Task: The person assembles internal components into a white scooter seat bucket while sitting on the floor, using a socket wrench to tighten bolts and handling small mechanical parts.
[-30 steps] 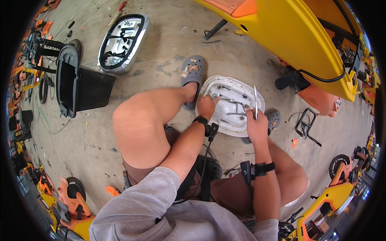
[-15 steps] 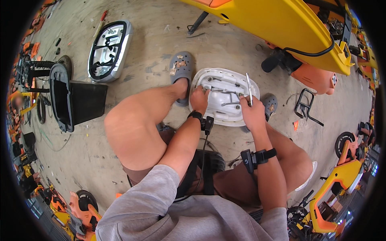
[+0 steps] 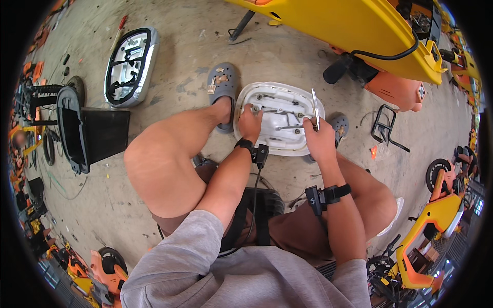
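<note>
My left hand (image 3: 249, 124) is at the left part of an upturned white plastic lid (image 3: 277, 145), its curled fingers at a small round fitting; what they hold is hidden. My right hand (image 3: 320, 137) grips a long silver tool (image 3: 314, 100) that stands up at the lid’s right side. Several thin metal parts and tools (image 3: 287, 127) lie inside the lid. The lid rests between my feet, beside my grey left clog (image 3: 218, 79) and right clog (image 3: 340, 128).
A second lid with black rim (image 3: 128, 66) and a black open box (image 3: 100, 138) lie left. A yellow body panel (image 3: 328, 23), an orange part (image 3: 395, 90) and a black tube frame (image 3: 385, 128) are right. Orange and yellow scooters (image 3: 426, 236) line the edges.
The whole view has turned slightly, so the lid and both hands appear higher and further left. My hands stay at the lid, the silver tool still in my right hand.
</note>
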A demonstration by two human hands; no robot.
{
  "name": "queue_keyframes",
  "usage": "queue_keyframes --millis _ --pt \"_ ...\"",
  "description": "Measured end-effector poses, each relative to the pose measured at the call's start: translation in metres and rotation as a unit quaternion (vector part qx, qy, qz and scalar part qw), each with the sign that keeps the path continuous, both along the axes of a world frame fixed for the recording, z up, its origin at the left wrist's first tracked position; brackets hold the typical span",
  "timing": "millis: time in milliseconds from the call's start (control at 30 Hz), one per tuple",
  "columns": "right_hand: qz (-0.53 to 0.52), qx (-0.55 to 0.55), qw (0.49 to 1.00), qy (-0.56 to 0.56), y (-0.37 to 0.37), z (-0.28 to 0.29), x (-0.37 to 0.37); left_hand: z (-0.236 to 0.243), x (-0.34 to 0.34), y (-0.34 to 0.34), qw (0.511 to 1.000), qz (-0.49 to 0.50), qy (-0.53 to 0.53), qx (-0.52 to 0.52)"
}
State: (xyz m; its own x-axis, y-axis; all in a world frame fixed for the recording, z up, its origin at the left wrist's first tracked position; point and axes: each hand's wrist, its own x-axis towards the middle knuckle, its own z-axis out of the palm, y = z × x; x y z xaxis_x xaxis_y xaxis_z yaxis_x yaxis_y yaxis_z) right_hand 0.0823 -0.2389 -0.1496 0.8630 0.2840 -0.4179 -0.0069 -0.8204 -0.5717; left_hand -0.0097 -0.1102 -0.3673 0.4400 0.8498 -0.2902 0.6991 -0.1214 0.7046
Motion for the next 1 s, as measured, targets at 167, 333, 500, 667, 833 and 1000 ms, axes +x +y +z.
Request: queue_keyframes --millis 167,333,500,667,833,1000 --pt "0.017 -0.002 1.0 -0.012 0.0 -0.002 0.001 -0.018 -0.002 0.009 0.998 -0.058 -0.024 0.02" --pt "0.006 -0.009 1.0 -0.006 -0.002 -0.002 0.001 -0.004 0.007 0.001 0.999 -0.016 -0.002 0.031" --pt "0.01 0.0 1.0 -0.01 -0.002 -0.001 0.001 -0.013 0.005 0.011 0.999 -0.036 0.01 0.029" --pt "0.012 0.01 1.0 -0.018 -0.003 -0.002 0.002 -0.01 0.004 0.009 0.996 -0.058 -0.005 0.06" --pt "-0.001 -0.003 1.0 -0.008 -0.003 -0.002 0.001 -0.003 0.001 0.004 0.999 -0.014 0.03 0.037" --pt "0.015 0.027 0.998 -0.049 -0.005 -0.004 0.004 -0.009 -0.001 0.009 0.995 -0.063 -0.02 0.072"
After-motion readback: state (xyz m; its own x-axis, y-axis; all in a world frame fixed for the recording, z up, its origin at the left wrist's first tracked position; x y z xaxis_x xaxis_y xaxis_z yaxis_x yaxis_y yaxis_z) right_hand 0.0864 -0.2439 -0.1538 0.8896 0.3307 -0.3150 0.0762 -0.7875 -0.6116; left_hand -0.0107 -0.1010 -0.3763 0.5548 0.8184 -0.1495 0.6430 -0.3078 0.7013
